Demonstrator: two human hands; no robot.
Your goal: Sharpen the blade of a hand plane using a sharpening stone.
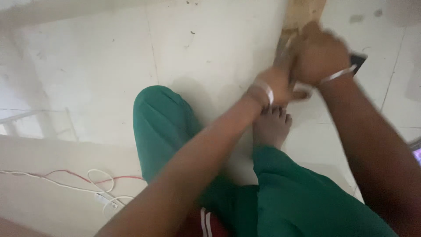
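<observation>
Both my hands meet at the near end of a wooden plank [302,13] that lies on the pale tiled floor at the top right. My left hand [276,85], with a pale band on its wrist, is closed around the plank's end. My right hand [322,55], also banded at the wrist, is closed just above it on the plank; motion blur hides what else it may hold. My bare foot [272,127] rests on the floor right below the hands, and my legs in green trousers [171,127] fill the lower middle.
White and red cables with a small white adapter [103,198] lie on the floor at the lower left. A dark flat object [358,59] sits behind my right wrist. A screen edge [416,151] shows at the right border.
</observation>
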